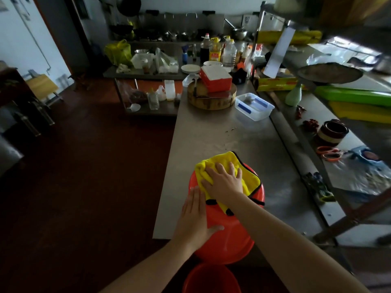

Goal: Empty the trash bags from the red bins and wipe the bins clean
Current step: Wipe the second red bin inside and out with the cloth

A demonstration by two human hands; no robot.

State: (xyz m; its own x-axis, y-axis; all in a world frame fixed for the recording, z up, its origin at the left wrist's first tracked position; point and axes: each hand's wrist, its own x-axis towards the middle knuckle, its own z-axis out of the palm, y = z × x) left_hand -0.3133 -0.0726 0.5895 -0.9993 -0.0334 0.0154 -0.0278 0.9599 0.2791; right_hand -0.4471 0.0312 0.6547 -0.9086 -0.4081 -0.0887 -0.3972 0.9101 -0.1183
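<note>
A red bin (228,235) lies tipped on the near end of the steel counter (211,134), its bottom towards me. A yellow cloth (249,176) with a black border is draped over the bin's far upper part. My right hand (224,180) presses flat on the cloth with fingers spread. My left hand (194,216) lies flat against the bin's left side, thumb stretched across its wall. A second red bin (209,278) stands on the floor below, only its rim and top showing.
Further along the counter are a round wooden chopping block (211,98) with a red and white box (215,79) on it, and a clear plastic tub (254,106). To the right a lower shelf holds a brown jar (333,132), orange scissors (329,155) and packets. Dark red floor lies left.
</note>
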